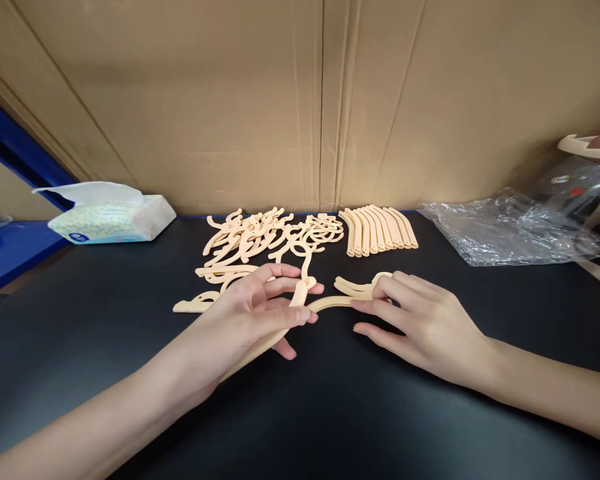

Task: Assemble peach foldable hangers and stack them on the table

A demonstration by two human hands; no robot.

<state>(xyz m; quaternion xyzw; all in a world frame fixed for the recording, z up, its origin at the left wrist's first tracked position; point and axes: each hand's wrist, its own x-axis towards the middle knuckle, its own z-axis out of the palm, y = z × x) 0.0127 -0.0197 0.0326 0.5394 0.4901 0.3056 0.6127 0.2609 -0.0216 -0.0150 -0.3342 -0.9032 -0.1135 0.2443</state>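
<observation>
Left hand [250,308]: fingers closed on a long cream piece [261,345], thumb on the near side, other fingers behind. Piece slants, lower end down toward the wrist, upper end at the fingertips, held over the black counter [180,407]. Thin hooked part [306,265] rises from that upper end; whether fixed to it, cannot tell.

Right hand [425,321]: low at the counter, fingers bent over a curved strip [333,302] and a few short curved pieces [353,289]. Index touches the strip; thumb sits a little apart. Full grip or just contact, cannot tell, fingertips partly hidden. Strip's left end reaches the left thumb tip; joined or only overlapping, unclear.

Beyond the hands: loose pile of curved pieces [247,233] on the left, tangle of thin hooks [323,229] in the middle, neat row of curved arms [380,230] on the right, side by side. Flat notched piece [193,306] lies left of the left hand, partly covered.

Far left, tissue box [110,221], tissue sticking out of the top. Far right, crumpled clear plastic bag [500,230]. Cardboard [205,100] stands behind everything.
</observation>
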